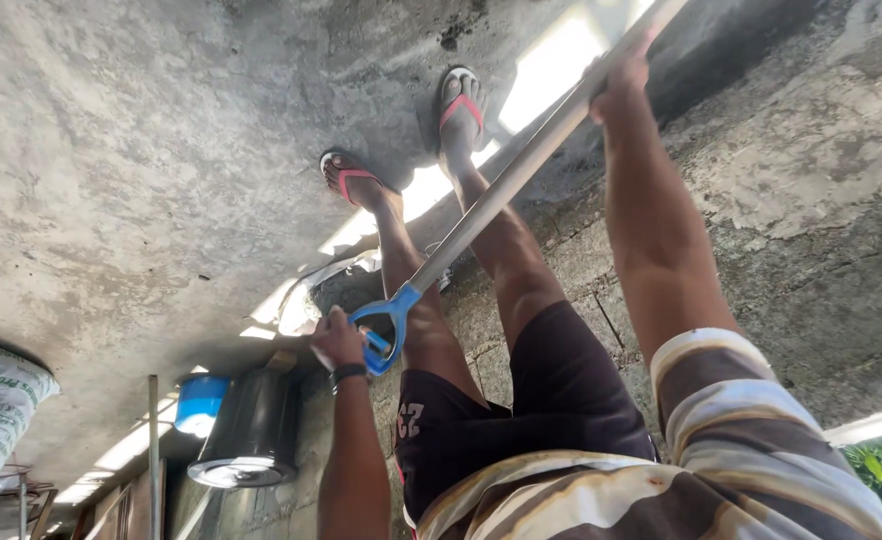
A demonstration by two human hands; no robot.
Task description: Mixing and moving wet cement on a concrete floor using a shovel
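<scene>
We find the left hand with its fingers closed round the blue D-grip of a long-handled tool. The right hand is wrapped tight about the grey shaft further along. The tool slants across the person's bare legs above the concrete floor, and its working end is out of view.

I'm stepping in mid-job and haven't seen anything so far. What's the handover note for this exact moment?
Left hand: grip closed on the blue D-shaped handle of a long tool.
Right hand: grip closed round the metal shaft, far up it.
The shaft runs slantwise past the legs; its working end is out of view.
Both feet in red-strapped sandals stand on the concrete floor; a dark barrel is nearby.
Done and left: cannot tell.
</scene>
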